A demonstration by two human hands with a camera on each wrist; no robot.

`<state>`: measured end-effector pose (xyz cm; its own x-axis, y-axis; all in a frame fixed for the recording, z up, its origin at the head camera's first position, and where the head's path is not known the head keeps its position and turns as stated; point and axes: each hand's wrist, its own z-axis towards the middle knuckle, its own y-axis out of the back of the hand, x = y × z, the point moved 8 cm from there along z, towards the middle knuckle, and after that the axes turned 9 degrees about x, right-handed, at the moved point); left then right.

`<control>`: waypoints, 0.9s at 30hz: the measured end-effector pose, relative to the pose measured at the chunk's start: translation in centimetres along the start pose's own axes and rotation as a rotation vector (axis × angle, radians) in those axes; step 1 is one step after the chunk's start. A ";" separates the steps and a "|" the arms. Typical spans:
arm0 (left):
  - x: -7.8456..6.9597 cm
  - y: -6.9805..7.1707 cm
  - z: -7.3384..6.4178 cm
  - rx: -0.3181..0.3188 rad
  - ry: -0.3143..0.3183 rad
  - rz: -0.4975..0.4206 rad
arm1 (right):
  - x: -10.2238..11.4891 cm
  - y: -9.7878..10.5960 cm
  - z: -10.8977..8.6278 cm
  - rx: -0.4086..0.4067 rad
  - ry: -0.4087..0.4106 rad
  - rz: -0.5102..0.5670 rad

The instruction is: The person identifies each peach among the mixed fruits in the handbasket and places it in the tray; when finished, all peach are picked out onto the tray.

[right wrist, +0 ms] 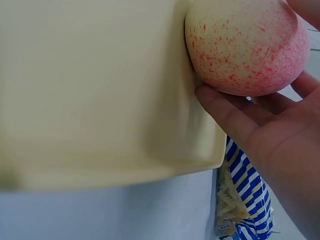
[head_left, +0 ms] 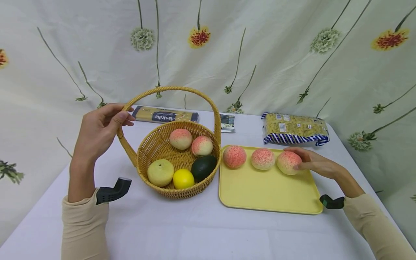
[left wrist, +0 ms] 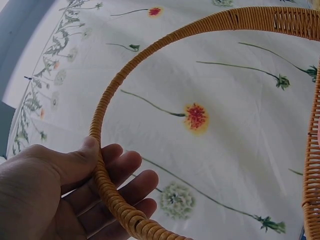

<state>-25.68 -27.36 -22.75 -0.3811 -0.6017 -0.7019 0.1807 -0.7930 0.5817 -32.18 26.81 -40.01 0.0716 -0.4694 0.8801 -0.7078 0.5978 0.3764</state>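
Observation:
My left hand point(head_left: 97, 131) holds the left side of the wicker basket's handle point(left wrist: 114, 82), thumb on one side and fingers behind it. Inside the basket point(head_left: 182, 194) lie two peaches point(head_left: 180, 139), a pale yellow-green round fruit point(head_left: 160, 172), a bright yellow lemon-like fruit point(head_left: 183, 178) and a dark green avocado point(head_left: 203, 168). My right hand point(head_left: 316, 163) grips a pink-speckled peach point(right wrist: 247, 47) at the back right of the yellow tray point(head_left: 269, 193). Left of it on the tray sit a middle peach point(head_left: 263, 159) and another peach point(head_left: 234, 156).
Behind the tray lies a bag of pasta point(head_left: 295, 128) with blue-striped ends. A long pasta packet point(head_left: 165, 115) is behind the basket, and a small printed packet point(head_left: 227, 122) stands beside the handle. A flowered cloth point(head_left: 260, 47) hangs along the table's back edge.

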 end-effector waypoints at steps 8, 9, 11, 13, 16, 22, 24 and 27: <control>-0.1 0.0 0.0 0.004 -0.002 0.005 | 0.1 0.0 0.0 -0.009 0.012 -0.020; -0.1 0.0 0.0 0.004 -0.003 0.003 | 0.1 0.0 0.0 -0.015 0.012 -0.027; -0.1 -0.1 0.0 0.006 -0.002 0.000 | 0.3 0.1 0.0 -0.039 0.007 -0.052; -0.2 0.0 0.0 0.007 -0.003 -0.004 | 0.8 0.2 0.0 -0.067 0.011 -0.066; -0.2 0.0 0.0 0.006 -0.005 -0.005 | 2.0 0.2 0.1 -0.106 0.038 -0.083; 0.0 0.0 0.0 0.007 -0.006 -0.012 | 4.7 0.0 0.3 -0.136 0.121 -0.100; 0.0 0.0 0.0 0.009 -0.006 -0.018 | 5.4 -0.2 0.3 -0.152 0.141 -0.115; 0.0 0.0 0.0 0.009 -0.007 -0.017 | 6.7 -0.6 0.5 -0.179 0.168 -0.141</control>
<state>-25.68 -27.32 -22.74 -0.3906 -0.5872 -0.7090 0.1661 -0.8025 0.5731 -31.59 23.01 -34.52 0.2870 -0.4506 0.8453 -0.5481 0.6465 0.5307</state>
